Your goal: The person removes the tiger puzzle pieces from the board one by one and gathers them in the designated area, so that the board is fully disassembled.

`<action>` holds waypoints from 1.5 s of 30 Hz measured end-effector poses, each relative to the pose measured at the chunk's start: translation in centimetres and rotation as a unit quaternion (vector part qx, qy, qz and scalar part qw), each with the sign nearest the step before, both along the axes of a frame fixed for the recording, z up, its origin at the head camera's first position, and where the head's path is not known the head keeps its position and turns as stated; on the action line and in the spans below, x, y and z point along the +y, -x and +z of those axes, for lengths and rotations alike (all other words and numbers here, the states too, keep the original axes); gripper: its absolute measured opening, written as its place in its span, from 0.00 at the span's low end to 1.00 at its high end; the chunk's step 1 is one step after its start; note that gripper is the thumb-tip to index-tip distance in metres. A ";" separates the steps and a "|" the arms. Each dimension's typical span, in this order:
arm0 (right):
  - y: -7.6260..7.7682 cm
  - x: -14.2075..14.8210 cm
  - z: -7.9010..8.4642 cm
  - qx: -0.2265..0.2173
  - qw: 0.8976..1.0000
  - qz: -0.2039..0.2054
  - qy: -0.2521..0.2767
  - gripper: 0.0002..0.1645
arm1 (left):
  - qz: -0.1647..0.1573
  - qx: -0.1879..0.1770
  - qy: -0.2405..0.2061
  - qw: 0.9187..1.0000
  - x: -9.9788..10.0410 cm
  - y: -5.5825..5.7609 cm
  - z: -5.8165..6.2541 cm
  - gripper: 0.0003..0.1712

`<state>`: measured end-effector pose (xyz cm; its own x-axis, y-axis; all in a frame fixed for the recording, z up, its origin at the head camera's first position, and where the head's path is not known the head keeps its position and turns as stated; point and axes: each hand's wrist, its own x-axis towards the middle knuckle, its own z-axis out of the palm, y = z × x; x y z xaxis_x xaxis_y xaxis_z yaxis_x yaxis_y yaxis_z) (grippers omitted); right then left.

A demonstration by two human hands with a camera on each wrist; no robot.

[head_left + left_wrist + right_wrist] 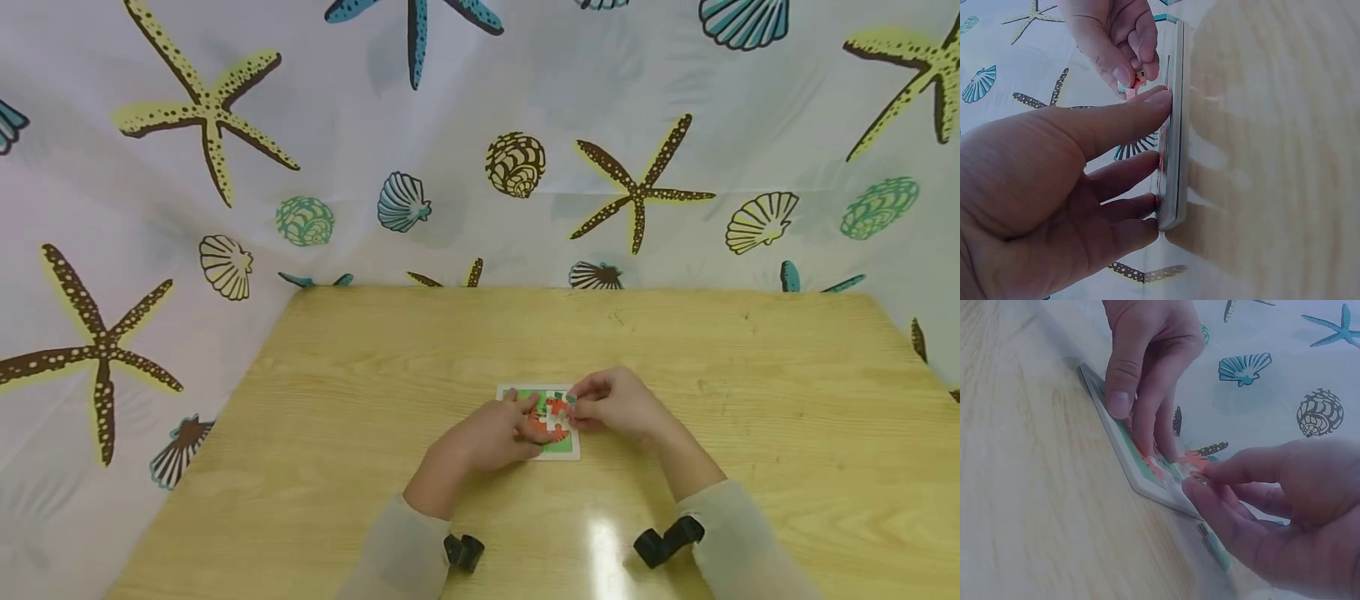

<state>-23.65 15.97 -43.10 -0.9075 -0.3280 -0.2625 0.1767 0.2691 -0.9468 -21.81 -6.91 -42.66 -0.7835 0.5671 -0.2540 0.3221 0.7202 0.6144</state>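
A small jigsaw puzzle (576,450) with a white frame and green and orange pieces lies flat on the table. My left hand (491,433) rests on its left part, fingers spread and fingertips touching the picture. At the puzzle's right side, my right hand (618,404) pinches a small jigsaw piece (1140,80) between thumb and fingers. The left wrist view shows this piece raised over the board, with orange and some dark green on it. White gaps show among the orange pieces in the middle, partly covered by the left fingers.
A pale wooden table (360,358) extends around the puzzle. Behind and to the sides hangs a white cloth (465,108) printed with starfish and shells. Beside the board's edge, under the right hand, is a flat greenish piece (1215,544). Black wrist mounts (667,543) sit at both sleeves.
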 end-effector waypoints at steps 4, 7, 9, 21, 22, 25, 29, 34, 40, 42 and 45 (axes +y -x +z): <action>-0.1 0.2 -0.2 0.002 1.000 -0.010 0.001 0.15 | 0.022 0.013 -0.024 0.999 -0.3 -0.2 -0.5 0.14; 0.0 0.6 -0.3 0.004 1.000 -0.021 0.002 0.16 | 0.038 0.010 -0.051 0.998 -0.5 -0.2 -0.9 0.14; 0.2 0.9 -0.2 0.006 1.000 -0.026 0.002 0.16 | 0.046 0.006 -0.070 0.996 -0.6 -0.3 -1.1 0.14; 0.5 2.5 0.4 0.028 0.998 -0.048 -0.033 0.17 | 0.111 -0.003 -0.116 0.987 -0.4 -0.2 -1.6 0.23; 0.6 2.6 0.4 0.029 0.998 -0.051 -0.037 0.17 | 0.121 -0.004 -0.119 0.985 -0.4 -0.1 -1.6 0.24; 0.8 2.9 0.5 0.036 0.997 -0.052 -0.051 0.16 | 0.141 -0.004 -0.123 0.982 -0.5 0.1 -1.7 0.26; 0.9 3.3 0.5 0.045 0.995 -0.058 -0.073 0.16 | 0.149 -0.009 -0.112 0.982 -0.5 0.1 -1.6 0.26; 1.1 3.8 0.4 0.029 0.992 -0.079 -0.090 0.18 | 0.144 -0.002 -0.101 0.984 -0.6 0.2 -1.5 0.25; 1.0 4.1 0.6 0.015 0.990 -0.088 -0.113 0.19 | 0.143 -0.002 -0.106 0.984 -0.6 0.2 -1.6 0.23; 1.0 4.3 0.7 0.010 0.989 -0.091 -0.112 0.19 | 0.143 -0.004 -0.108 0.984 -0.6 0.2 -1.6 0.23; 1.0 4.5 0.8 0.002 0.990 -0.100 -0.103 0.19 | 0.145 -0.004 -0.107 0.984 -0.5 0.3 -1.5 0.23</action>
<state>-24.66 20.49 -42.33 -0.9499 -0.0810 -0.3019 0.2431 0.4155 -0.8765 -22.07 -7.46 -44.20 -0.9184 0.3618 -0.1602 0.1166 0.6343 0.7643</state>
